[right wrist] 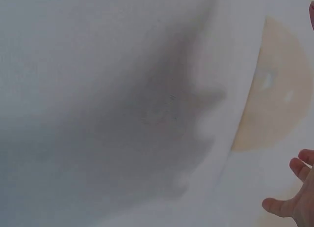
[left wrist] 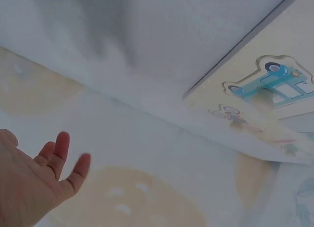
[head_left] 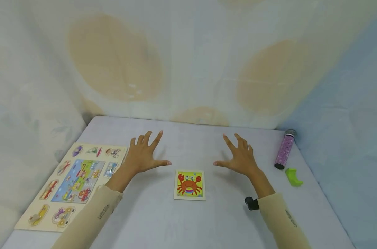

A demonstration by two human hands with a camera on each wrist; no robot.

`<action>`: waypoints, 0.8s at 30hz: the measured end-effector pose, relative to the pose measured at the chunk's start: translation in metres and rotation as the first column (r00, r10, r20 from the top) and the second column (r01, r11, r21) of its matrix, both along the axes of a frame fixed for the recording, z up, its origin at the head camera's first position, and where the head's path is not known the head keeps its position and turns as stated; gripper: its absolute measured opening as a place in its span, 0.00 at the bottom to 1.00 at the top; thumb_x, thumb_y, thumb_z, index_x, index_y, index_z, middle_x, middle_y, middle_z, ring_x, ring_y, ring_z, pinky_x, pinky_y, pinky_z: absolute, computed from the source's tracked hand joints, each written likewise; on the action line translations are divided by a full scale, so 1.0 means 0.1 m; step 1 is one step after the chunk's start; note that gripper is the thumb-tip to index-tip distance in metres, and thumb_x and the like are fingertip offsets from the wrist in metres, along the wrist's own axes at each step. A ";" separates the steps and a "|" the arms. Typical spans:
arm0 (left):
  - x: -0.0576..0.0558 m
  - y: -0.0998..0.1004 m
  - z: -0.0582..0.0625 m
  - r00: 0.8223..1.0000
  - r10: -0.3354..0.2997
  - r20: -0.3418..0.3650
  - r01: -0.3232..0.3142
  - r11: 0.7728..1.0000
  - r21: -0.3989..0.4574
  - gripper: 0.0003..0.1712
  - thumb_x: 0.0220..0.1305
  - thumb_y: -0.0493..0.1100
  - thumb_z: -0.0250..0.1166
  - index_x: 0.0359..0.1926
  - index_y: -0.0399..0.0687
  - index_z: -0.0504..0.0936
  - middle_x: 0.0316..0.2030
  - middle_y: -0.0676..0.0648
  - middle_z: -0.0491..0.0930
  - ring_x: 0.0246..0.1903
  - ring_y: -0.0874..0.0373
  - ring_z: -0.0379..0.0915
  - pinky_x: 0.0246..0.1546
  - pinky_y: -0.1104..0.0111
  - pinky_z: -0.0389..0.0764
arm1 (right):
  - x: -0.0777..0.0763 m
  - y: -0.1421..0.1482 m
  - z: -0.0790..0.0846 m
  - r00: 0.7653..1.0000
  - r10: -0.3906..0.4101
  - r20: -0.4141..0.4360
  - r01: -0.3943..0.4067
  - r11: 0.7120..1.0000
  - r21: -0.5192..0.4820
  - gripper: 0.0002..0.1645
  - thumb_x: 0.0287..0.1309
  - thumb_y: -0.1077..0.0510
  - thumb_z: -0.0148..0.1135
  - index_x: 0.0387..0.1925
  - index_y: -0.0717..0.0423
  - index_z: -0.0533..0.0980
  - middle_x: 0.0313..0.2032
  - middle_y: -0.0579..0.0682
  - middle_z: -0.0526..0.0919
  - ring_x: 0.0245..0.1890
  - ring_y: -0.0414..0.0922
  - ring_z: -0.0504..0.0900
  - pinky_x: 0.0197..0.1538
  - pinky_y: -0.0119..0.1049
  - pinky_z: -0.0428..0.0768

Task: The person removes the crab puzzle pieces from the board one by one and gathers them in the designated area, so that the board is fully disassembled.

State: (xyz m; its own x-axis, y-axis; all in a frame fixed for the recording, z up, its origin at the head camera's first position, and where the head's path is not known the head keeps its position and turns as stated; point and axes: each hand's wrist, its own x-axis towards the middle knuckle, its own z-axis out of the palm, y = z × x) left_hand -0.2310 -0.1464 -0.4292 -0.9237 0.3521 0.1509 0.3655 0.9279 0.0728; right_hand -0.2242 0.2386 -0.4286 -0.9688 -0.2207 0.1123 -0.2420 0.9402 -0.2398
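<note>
In the head view a small square crab puzzle (head_left: 190, 185) lies face up on the white table, between and a little nearer than the two hands. My left hand (head_left: 145, 155) hovers to its upper left with fingers spread and nothing in them. On the other side my right hand (head_left: 239, 157) is spread the same way, thumb pointing inward, also holding nothing. The left wrist view shows the left hand (left wrist: 41, 178) with its fingers apart, and the right wrist view catches part of the right hand (right wrist: 297, 197) at the lower right, above its shadow.
A large wooden vehicle puzzle board (head_left: 92, 206) with knobbed pieces lies at the left, close to the left forearm. At the right are a glittery purple microphone (head_left: 284, 150) and a green curved block (head_left: 293, 177). Cloth curtains (head_left: 201, 62) border the table's back and sides.
</note>
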 end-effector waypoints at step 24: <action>0.47 0.22 -0.40 0.989 -0.135 0.059 0.136 0.991 -0.005 0.67 0.41 0.89 0.54 0.76 0.56 0.60 0.46 0.43 0.69 0.39 0.54 0.65 0.36 0.64 0.65 | 0.38 -0.24 -0.30 0.993 0.116 0.004 -0.116 0.993 -0.027 0.61 0.38 0.23 0.70 0.74 0.39 0.63 0.53 0.57 0.68 0.54 0.54 0.66 0.49 0.49 0.67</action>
